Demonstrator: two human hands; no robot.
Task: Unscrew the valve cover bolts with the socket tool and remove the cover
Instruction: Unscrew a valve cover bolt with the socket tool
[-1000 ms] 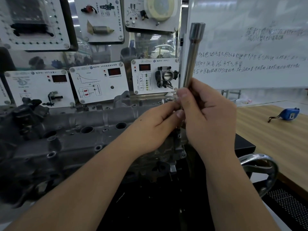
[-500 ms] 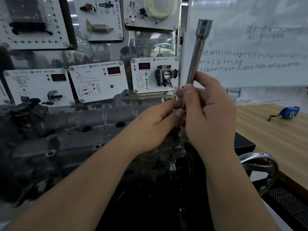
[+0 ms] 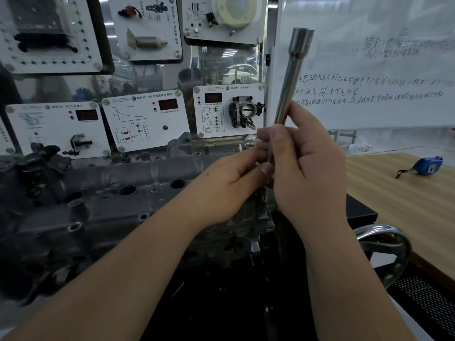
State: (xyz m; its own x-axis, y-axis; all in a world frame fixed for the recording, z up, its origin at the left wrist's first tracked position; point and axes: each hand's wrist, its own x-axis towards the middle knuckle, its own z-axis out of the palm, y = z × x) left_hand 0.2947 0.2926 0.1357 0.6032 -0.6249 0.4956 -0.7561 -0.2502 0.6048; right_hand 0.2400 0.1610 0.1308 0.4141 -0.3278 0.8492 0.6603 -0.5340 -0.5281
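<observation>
valve cover (image 3: 118,193): grey cast metal, lying on the engine, bolt holes showing along its top
left hand (image 3: 229,183): over the cover's right end, fingertips pinching at the socket tool's lower end
socket tool (image 3: 293,77): long steel shaft, socket end up, tilted a bit right, above the cover's right end
right hand (image 3: 307,168): wrapped around the tool's lower part, thumb on top
worktop (image 3: 406,205): wooden, right of the cover, blue tape measure (image 3: 428,166) on it

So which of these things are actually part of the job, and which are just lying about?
In the job:
socket tool
valve cover
right hand
left hand

Lying about:
blue tape measure
whiteboard
handwheel
</observation>
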